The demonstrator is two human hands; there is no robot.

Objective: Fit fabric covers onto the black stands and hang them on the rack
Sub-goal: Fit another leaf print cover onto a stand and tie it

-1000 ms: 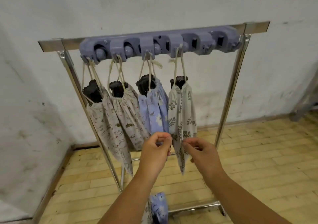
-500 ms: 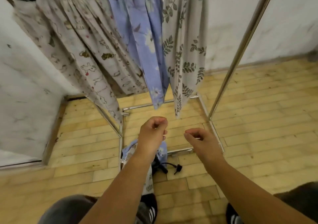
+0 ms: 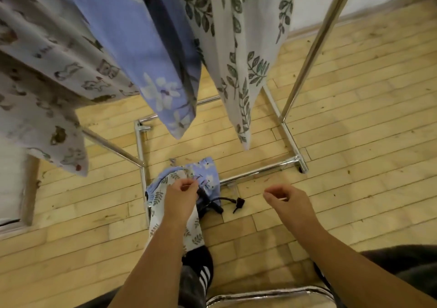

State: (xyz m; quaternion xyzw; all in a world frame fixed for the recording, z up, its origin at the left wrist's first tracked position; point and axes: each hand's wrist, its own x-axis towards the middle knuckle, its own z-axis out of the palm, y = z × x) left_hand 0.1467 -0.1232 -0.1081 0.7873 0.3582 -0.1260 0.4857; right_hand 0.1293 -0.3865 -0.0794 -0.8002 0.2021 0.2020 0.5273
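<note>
While both hands hover low in front of the body, head view shows the left hand (image 3: 182, 196) over a pile of loose fabric on the floor (image 3: 354, 142). Its fingers are curled, thumb near the forefinger. It overlaps the cloth, so can't tell if it's pinching anything or just above it. Right hand (image 3: 287, 203) is well apart from the left, over bare boards, with fingers loosely curled and nothing visible in them.

Pile under the left hand:
- loose blue floral cover (image 3: 207, 171) just beyond the fingertips
- loose leaf-print cover (image 3: 156, 200) on the hand's outer side, running back under the wrist
- black stand (image 3: 214, 207) poking out between the two hands, closer to the left
- black cord (image 3: 237, 204) trailing from the stand toward the right hand

Rack (image 3: 314, 45): the base bar lies just beyond both hands, and one upright rises beyond the right hand.

Hanging above and beyond the hands:
- leaf-print cover (image 3: 238, 59) roughly between the hands
- blue floral cover (image 3: 151, 47) beyond the left hand
- animal-print covers (image 3: 47, 75) further out to the left

Only the lower ends of the hung covers are in frame, so the hook end isn't visible.

Black shoe (image 3: 203, 272) with white stripes sits below the left forearm, touching the leaf-print cloth. Chrome tube (image 3: 267, 293) is at the bottom edge between the forearms.
</note>
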